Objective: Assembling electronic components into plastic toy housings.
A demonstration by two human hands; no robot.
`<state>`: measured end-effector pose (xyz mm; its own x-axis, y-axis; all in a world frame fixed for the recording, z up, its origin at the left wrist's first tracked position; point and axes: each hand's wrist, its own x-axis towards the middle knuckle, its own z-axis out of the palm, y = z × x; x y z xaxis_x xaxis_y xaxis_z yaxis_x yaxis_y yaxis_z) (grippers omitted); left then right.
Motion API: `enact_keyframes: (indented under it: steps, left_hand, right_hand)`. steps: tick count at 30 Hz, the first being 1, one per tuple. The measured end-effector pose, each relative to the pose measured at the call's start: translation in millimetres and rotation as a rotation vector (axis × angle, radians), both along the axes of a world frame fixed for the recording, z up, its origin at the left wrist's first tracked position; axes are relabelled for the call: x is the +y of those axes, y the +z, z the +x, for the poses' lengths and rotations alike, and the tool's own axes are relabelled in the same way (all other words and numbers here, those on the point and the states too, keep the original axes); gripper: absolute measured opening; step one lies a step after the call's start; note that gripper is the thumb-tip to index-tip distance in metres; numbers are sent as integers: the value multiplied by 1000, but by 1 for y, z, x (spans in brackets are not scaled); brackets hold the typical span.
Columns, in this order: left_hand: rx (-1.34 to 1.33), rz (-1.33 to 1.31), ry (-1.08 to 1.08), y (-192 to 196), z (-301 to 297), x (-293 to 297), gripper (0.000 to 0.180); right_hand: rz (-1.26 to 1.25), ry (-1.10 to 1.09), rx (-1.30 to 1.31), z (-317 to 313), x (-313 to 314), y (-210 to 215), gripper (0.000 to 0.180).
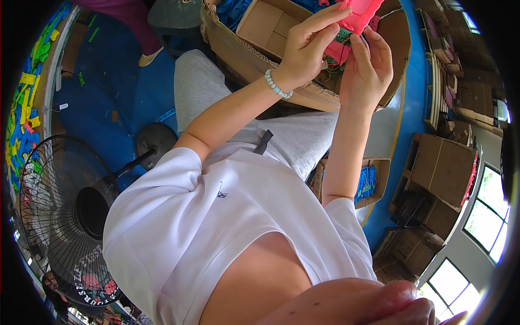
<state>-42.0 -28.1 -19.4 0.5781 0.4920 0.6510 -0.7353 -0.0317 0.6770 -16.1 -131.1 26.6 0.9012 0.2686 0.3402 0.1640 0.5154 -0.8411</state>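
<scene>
At the top edge of the head view I hold up a pink plastic part [362, 15], partly cut off by the frame. My left hand [310, 49], with a beaded bracelet at the wrist, grips its left edge between thumb and fingers. My right hand [368, 73] has its fingertips closed at the part's lower edge. Just below and between the hands show a small green piece like a circuit board [343, 36], thin wires and more pink plastic. Whether these are joined to the held part I cannot tell. Behind them stands a large open cardboard box [303, 96].
Blue plastic pieces [234, 12] lie in the large box. A smaller carton [383, 168] with blue parts sits by my right arm. A black fan [70, 211] stands at left, near coloured plastic pieces [27, 103]. Another person's purple-clad leg [127, 19] is at upper left.
</scene>
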Motion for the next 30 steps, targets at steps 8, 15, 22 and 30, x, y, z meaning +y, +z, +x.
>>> enact_keyframes:
  steps: [8, 15, 22, 30]
  left_hand:
    - [10, -45, 3, 2, -4, 1, 33]
    - [156, -240, -135, 5, -5, 0, 31]
    - [120, -294, -150, 11, -5, -2, 31]
    - [42, -287, -253, 26, 5, 10, 33]
  right_hand:
    - [-59, 28, -21, 0, -3, 2, 33]
    - [-104, 25, -20, 17, -11, -19, 34]
    - [-102, 54, -46, 24, -14, -21, 36]
    - [-98, 129, -75, 51, -37, -28, 40]
